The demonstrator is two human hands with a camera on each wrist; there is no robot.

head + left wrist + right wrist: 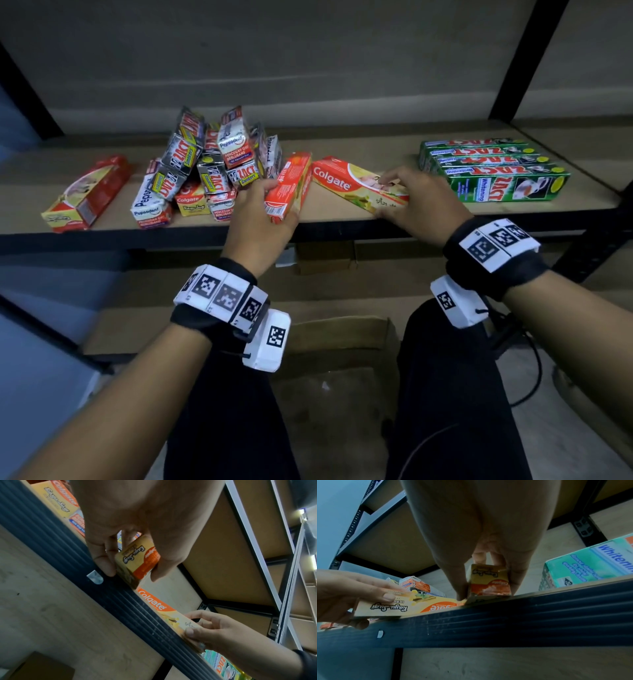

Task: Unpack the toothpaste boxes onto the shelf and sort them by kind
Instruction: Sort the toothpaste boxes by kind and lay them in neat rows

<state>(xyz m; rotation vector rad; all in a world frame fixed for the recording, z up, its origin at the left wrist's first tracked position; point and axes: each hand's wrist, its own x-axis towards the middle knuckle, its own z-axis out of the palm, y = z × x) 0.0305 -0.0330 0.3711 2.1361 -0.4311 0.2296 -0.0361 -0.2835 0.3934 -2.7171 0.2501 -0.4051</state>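
On the wooden shelf (445, 210), my left hand (274, 202) grips the near end of a red and yellow Colgate box (291, 178), tilted up on its edge; the left wrist view shows the fingers and thumb (132, 573) pinching that end (137, 559). My right hand (385, 197) holds a second Colgate box (346, 181) lying flat by the front edge, fingers on top and thumb at its side; the right wrist view shows its end (488, 580) gripped. A mixed pile of Zact, Pepsodent and Colgate boxes (209, 168) stands to the left.
Several green Zact Whitening boxes (489, 168) lie in a neat row at the shelf's right. One more Colgate box (85, 193) lies alone at the far left. An open cardboard carton (342, 337) sits on the floor between my knees. A black upright (520, 58) rises at the right.
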